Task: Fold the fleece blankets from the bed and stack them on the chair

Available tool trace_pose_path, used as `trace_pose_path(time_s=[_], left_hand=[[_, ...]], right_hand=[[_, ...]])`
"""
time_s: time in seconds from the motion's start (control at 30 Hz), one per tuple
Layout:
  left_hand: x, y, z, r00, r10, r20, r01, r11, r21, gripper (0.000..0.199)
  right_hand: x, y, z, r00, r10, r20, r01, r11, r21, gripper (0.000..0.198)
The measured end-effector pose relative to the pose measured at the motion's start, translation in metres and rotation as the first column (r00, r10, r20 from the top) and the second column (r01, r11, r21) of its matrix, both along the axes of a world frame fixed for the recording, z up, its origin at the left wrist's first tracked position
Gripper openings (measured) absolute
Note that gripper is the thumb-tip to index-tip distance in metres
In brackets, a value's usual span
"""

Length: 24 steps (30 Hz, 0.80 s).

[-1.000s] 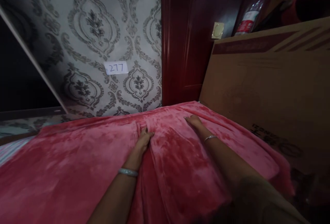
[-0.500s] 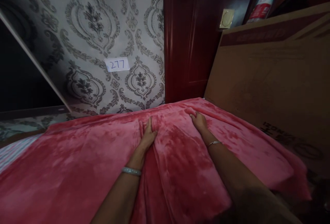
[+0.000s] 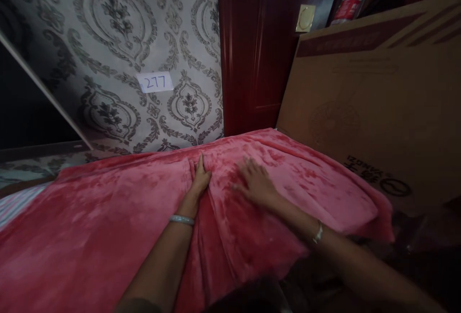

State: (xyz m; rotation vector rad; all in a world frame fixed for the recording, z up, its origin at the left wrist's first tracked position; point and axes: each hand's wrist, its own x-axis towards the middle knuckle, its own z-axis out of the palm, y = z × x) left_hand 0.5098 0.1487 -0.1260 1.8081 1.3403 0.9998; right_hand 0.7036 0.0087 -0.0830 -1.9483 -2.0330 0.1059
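A plush pink-red blanket is spread wide in front of me, with layered folds running toward me through its middle. My left hand, a pale bangle on its wrist, grips the blanket at the far end of those folds; some of its fingers are hidden in the fabric. To the right, my right hand lies palm down over the folded part, fingers spread and slightly blurred. A thin silvery bracelet circles that wrist.
A large cardboard box stands to the right, a plastic bottle behind its top edge. Patterned wallpaper with a paper marked 277 and a dark red door rise behind. A dark screen is at left; striped cloth shows below it.
My right hand has let go of the blanket's far edge, moved left and nearer, and spread its fingers on the folded part. My left hand stays at the fold. The view has shifted slightly.
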Motion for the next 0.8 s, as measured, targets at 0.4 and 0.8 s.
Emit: trace_pose_path(time_s=[0.4, 0.8], left_hand=[[0.027, -0.041, 0.035, 0.816, 0.099, -0.570, 0.120, 0.935, 0.334, 0.066], [0.035, -0.032, 0.024, 0.677, -0.169, -0.716, 0.276, 0.960, 0.035, 0.065]], right_hand=[[-0.054, -0.095, -0.008, 0.940, 0.340, -0.013, -0.336, 0.922, -0.192, 0.076], [-0.072, -0.178, -0.064, 0.924, 0.368, -0.103, -0.360, 0.929, 0.090, 0.070]])
